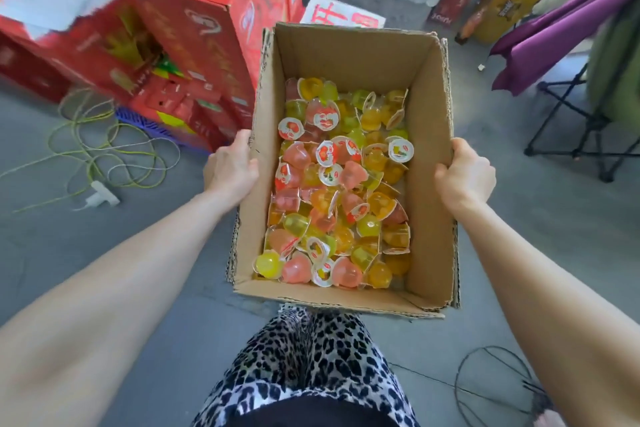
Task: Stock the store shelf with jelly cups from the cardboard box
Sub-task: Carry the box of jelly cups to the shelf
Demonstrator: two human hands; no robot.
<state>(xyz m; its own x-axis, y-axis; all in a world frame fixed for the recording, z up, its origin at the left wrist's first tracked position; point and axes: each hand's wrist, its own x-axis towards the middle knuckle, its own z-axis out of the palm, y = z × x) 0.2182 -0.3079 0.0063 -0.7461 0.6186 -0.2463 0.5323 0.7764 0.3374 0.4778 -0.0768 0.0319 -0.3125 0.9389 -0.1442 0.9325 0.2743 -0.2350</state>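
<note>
- Pink, yellow and orange jelly cups [339, 180] lie loose inside an open cardboard box [429, 163], centre frame.
- Left hand [230, 166] and right hand [465, 177] each grip a side wall, fingers curled over its edge.
- Red cartons [194, 28] fill upper left; green cord [104, 149] trails at left.
- Risk: tripping on the cord could tip the box.

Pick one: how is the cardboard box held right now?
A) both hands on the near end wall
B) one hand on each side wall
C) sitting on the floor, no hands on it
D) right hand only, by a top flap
B: the left hand grips the left wall of the cardboard box and the right hand grips the right wall, with the jelly cups lying loose inside.
</note>
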